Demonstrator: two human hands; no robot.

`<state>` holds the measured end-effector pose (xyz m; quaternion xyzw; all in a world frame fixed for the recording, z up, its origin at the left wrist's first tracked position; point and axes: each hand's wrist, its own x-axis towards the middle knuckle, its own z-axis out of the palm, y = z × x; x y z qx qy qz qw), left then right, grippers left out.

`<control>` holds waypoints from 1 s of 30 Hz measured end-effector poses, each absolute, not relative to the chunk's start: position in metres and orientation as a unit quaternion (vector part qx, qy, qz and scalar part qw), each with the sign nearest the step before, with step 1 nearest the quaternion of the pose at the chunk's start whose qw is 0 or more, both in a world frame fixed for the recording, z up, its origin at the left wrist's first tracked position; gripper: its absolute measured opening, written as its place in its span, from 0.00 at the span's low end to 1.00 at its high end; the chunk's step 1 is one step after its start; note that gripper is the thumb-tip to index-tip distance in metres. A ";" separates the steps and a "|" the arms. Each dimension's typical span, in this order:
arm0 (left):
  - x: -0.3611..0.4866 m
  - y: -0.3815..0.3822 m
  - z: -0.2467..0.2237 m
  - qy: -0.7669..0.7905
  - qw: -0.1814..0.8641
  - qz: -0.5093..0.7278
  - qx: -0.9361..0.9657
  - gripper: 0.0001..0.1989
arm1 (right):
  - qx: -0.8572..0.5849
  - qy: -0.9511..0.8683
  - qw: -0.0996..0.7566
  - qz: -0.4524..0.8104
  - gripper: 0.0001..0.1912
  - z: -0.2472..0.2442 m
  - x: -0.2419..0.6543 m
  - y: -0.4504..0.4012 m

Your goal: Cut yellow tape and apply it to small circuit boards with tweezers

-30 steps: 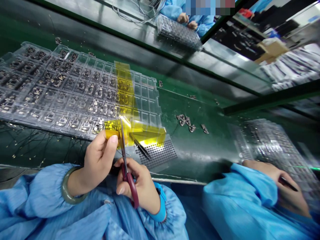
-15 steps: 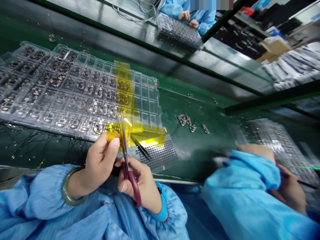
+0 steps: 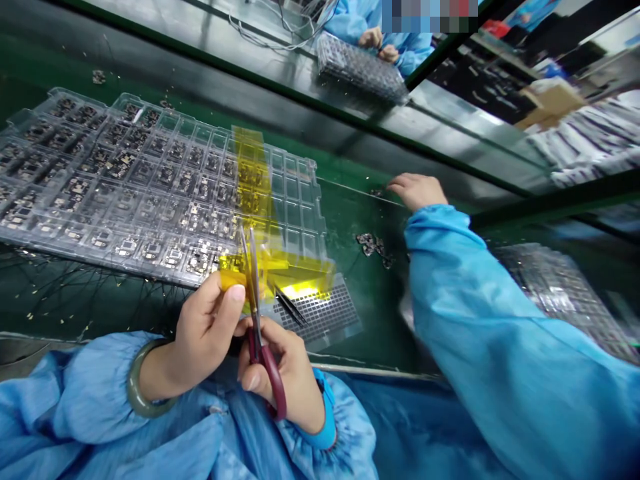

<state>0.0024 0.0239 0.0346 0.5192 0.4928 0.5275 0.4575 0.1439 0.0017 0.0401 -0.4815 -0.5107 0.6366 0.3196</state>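
Yellow transparent tape (image 3: 233, 280) is pinched between the thumb and fingers of my left hand (image 3: 210, 327). My right hand (image 3: 285, 367) is wrapped round the dark red handles of a pair of scissors (image 3: 271, 373), whose blades point up beside the tape. Behind my hands lie clear trays (image 3: 173, 193) with small circuit boards in many compartments. A long yellow strip (image 3: 251, 170) runs across the trays. Black tweezers (image 3: 291, 305) rest on a sheet with a grid of dark rectangles (image 3: 333, 310), right of the scissors.
A co-worker's blue sleeve (image 3: 480, 313) and hand (image 3: 419, 191) reach over the green table (image 3: 350, 200) from the right. Small metal parts (image 3: 370, 244) lie near that arm. More trays (image 3: 565, 287) stand at the right. Across the bench another person's hands (image 3: 371, 37) are at a tray.
The co-worker's arm at the right has reached forward to the small parts at the back of the table. My hands keep nearly the same pose, with the scissors and tape still held.
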 end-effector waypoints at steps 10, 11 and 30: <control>0.004 0.020 0.032 0.480 0.453 0.524 0.538 0.14 | -0.475 -0.495 0.333 0.647 0.40 0.045 0.141 0.005; 0.004 0.021 0.032 0.480 0.453 0.525 0.537 0.14 | -0.478 -0.490 0.334 0.648 0.40 0.044 0.141 0.004; 0.005 0.017 0.033 0.462 0.503 0.517 0.516 0.15 | -0.488 -0.491 0.351 0.631 0.35 0.042 0.138 0.006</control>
